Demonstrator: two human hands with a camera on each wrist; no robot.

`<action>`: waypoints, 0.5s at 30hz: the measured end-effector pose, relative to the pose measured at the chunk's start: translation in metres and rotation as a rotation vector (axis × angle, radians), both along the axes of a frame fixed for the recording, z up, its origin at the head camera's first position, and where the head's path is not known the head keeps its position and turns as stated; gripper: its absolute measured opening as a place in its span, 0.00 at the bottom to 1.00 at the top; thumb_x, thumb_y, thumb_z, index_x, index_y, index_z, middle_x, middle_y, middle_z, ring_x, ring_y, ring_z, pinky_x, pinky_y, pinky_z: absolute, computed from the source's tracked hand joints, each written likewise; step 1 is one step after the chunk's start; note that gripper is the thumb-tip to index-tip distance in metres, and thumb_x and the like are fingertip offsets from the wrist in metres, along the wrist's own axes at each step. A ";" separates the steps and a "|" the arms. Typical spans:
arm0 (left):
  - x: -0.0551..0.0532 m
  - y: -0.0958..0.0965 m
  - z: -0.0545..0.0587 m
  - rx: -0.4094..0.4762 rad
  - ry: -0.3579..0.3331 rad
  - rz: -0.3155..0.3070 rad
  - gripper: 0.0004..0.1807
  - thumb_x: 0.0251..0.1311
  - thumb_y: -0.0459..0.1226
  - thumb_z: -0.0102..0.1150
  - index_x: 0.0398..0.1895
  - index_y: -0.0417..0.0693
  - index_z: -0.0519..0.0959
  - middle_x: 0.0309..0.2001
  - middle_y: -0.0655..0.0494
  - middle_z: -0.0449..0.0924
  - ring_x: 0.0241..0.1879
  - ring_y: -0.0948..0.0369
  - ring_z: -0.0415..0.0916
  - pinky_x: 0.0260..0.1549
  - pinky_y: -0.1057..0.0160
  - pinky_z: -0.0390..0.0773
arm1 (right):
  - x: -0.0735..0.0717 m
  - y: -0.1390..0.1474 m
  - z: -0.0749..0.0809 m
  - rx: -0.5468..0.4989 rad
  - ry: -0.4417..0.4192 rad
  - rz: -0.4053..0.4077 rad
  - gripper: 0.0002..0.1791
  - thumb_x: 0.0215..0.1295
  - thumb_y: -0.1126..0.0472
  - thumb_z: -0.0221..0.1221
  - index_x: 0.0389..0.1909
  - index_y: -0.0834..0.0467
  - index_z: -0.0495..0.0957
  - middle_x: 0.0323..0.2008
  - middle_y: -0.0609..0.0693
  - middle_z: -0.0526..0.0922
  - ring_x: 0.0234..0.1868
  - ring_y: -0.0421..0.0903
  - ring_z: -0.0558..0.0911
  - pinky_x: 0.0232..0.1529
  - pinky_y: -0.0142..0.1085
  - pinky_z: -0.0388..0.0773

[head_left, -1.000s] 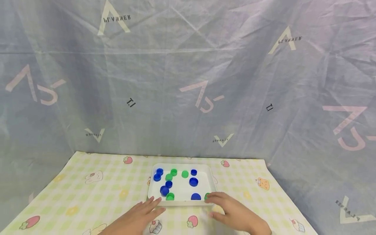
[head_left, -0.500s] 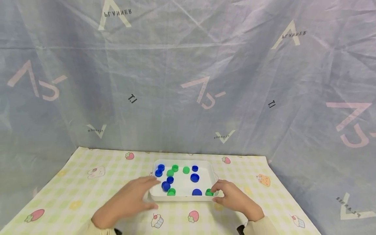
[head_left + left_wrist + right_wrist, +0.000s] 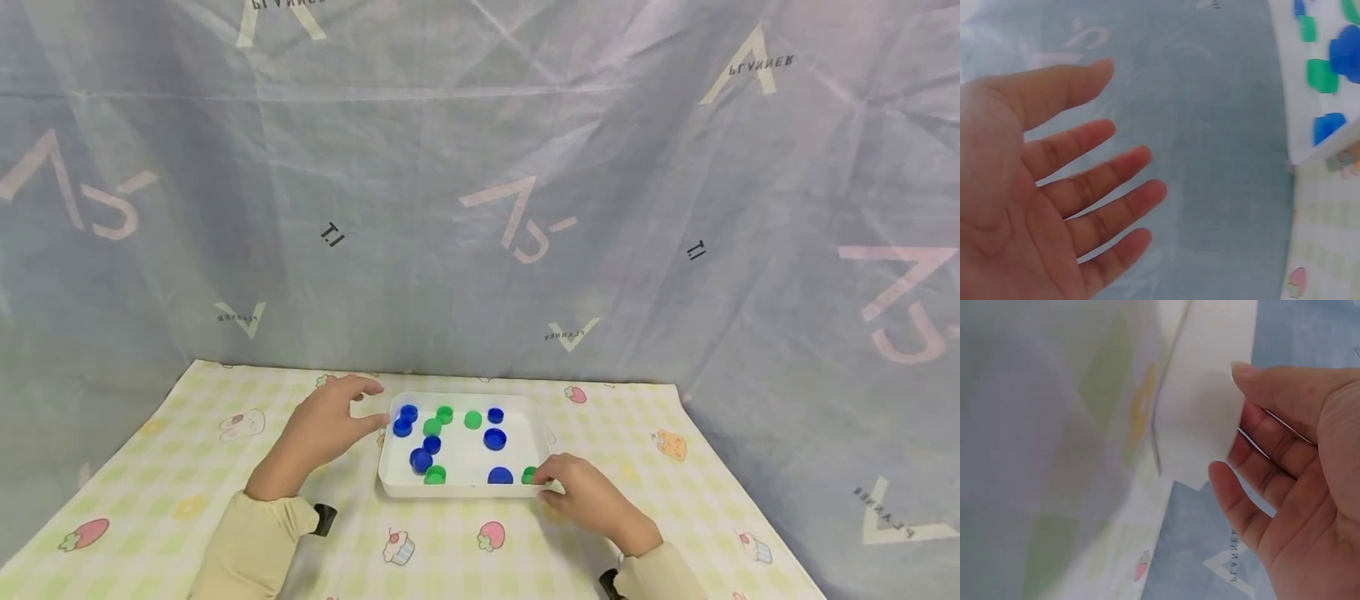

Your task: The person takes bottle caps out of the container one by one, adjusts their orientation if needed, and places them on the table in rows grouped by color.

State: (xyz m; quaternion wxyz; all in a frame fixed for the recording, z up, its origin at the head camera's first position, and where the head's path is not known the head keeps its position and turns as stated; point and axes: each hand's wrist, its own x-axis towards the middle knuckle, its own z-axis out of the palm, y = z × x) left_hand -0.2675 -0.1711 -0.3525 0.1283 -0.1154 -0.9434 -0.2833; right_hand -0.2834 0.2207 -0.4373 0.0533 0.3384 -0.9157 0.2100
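Note:
A shallow white tray (image 3: 472, 492) on the table holds several blue caps (image 3: 495, 439) and green caps (image 3: 473, 420), some with their hollow side up. At its near right corner my right hand (image 3: 588, 497) pinches the wall, fingers over the rim and thumb outside. The right wrist view shows this grip too, with the thumb at the edge of the white wall (image 3: 1200, 406) and the fingers behind. A green cap (image 3: 529, 476) lies right by those fingers. My left hand (image 3: 326, 423), fingers apart and holding nothing, is raised beside the tray's left side; its palm faces the left wrist camera.
A checked tablecloth (image 3: 247, 467) with strawberry and cupcake prints covers the table. Grey-blue fabric (image 3: 420, 275) with printed letters hangs behind and at both sides. Dark straps (image 3: 324, 520) sit at the wrists, by the beige sleeves.
My left hand has risen from the tray's near left corner to beside its far left side. My right hand's fingers have bent over the near right rim. The head view has tilted upward and back slightly.

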 end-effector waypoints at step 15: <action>-0.025 0.045 -0.047 -0.072 -0.033 -0.106 0.17 0.55 0.42 0.72 0.48 0.48 0.84 0.48 0.55 0.83 0.50 0.53 0.80 0.51 0.49 0.77 | -0.002 -0.005 -0.008 -0.042 0.002 0.002 0.07 0.62 0.71 0.65 0.36 0.58 0.86 0.35 0.45 0.85 0.40 0.39 0.83 0.42 0.34 0.81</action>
